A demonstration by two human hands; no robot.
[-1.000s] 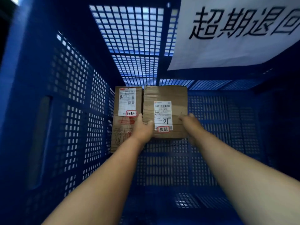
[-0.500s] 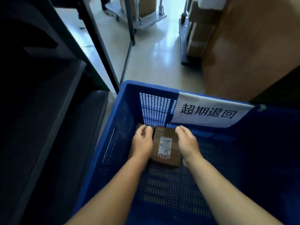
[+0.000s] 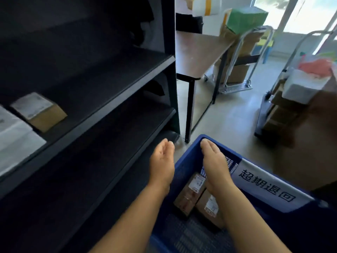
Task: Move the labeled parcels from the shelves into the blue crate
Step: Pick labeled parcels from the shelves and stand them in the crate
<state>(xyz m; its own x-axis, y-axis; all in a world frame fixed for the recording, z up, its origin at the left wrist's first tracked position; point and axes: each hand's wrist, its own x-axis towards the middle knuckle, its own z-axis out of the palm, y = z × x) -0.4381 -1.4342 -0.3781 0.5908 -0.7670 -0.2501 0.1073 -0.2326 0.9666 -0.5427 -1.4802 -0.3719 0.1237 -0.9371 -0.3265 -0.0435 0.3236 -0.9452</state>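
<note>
A white sign (image 3: 268, 189) fixed along the blue crate's (image 3: 186, 161) far rim carries four bold black characters, 超期退回. Down on the crate's perforated floor, in its far-left corner, two brown cardboard parcels lie flat and touching side by side: the left parcel (image 3: 189, 194) shows a white shipping label near its far end, and the right parcel (image 3: 209, 205) shows a white label too, though the print on both is too small and blurred to read. Part of the right parcel is hidden behind the right forearm. Both hands are up at rim height and hold nothing: the left hand (image 3: 162, 161) hangs just outside the crate's left wall with fingers straight and together, palm turned inward, and the right hand (image 3: 215, 163) is over the crate's far-left corner, fingers likewise straight and relaxed, palm facing the left one. On the dark shelves (image 3: 113, 84) to the left, near the front edge of the middle shelf, a small brown box (image 3: 39, 111) with a white label on top sits just beside a white package (image 3: 14, 137) at the picture's left edge; their printing cannot be read.
</note>
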